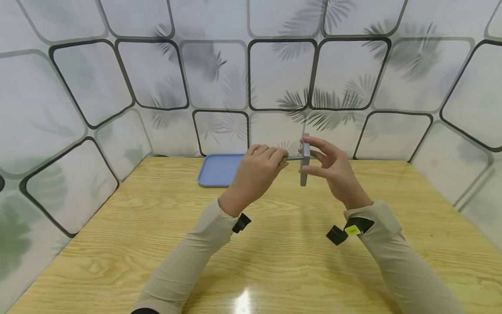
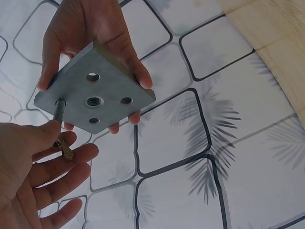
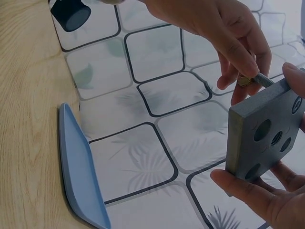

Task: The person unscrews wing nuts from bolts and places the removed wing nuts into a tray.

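Up above the table, my right hand (image 1: 335, 172) holds a square grey metal plate (image 2: 109, 88) by its edges, thumb on one side and fingers on the other. The plate has a threaded hole in its middle and plain holes around it. My left hand (image 1: 256, 172) pinches a wing bolt (image 2: 58, 113) with a brass-coloured wing between thumb and fingers. In the left wrist view the bolt's threaded shank sits in a corner hole of the plate. In the right wrist view the shank (image 3: 263, 79) meets the plate's far face, opposite the right palm.
A blue tray (image 1: 219, 171) lies at the back of the wooden table (image 1: 282, 261), behind the left hand. Patterned white panels (image 1: 282, 74) rise behind the table and at both sides. Black camera mounts (image 1: 337, 234) sit on both wrists.
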`<move>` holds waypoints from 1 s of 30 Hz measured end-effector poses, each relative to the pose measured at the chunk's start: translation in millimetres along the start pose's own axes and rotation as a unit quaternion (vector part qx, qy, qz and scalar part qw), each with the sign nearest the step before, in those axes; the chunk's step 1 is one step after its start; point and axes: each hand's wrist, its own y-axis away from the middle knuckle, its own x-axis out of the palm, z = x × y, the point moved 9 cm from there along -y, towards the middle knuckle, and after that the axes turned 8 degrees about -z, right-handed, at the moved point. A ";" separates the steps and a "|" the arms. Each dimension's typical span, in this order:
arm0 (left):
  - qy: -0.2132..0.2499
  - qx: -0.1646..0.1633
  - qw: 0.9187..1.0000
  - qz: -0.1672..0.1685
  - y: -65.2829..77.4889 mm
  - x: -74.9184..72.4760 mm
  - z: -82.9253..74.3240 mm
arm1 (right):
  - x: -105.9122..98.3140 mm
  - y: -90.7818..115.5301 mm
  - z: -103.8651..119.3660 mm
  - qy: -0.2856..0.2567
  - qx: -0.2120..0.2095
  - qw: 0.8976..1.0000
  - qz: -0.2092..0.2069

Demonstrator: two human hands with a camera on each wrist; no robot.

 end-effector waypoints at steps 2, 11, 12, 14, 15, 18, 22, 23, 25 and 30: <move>-0.002 0.000 1.000 0.004 -0.3 0.1 0.1 | -0.1 -0.2 -0.3 0.001 0.000 1.000 0.001; 0.008 -0.007 1.000 0.005 -0.6 1.1 1.1 | 0.1 -0.3 -0.3 0.000 -0.001 1.000 0.002; 0.010 -0.007 1.000 0.005 -0.6 1.2 1.0 | 0.1 -0.2 -0.3 0.000 0.000 1.000 0.002; 0.014 -0.006 1.000 0.006 -0.6 1.8 0.6 | -0.1 0.0 -0.5 0.001 0.000 1.000 0.003; 0.015 -0.005 1.000 0.006 -0.7 2.2 0.2 | -0.1 0.1 -0.6 0.001 0.000 1.000 0.003; 0.019 -0.001 1.000 0.011 -1.1 2.8 -0.9 | -0.4 0.0 -0.9 0.005 0.000 1.000 0.002; 0.015 0.006 1.000 0.018 -0.9 3.9 -2.7 | 0.0 0.0 -1.8 0.005 0.002 1.000 0.002; 0.014 0.007 1.000 0.017 -0.8 4.0 -3.0 | 0.3 0.1 -2.0 0.003 0.002 1.000 0.003; 0.012 0.007 1.000 0.012 -0.7 3.4 -3.2 | 1.1 0.3 -2.5 -0.003 0.004 1.000 0.004; 0.021 -0.002 1.000 -0.012 -0.4 0.5 -1.2 | 2.0 0.6 -2.8 -0.007 0.005 1.000 0.006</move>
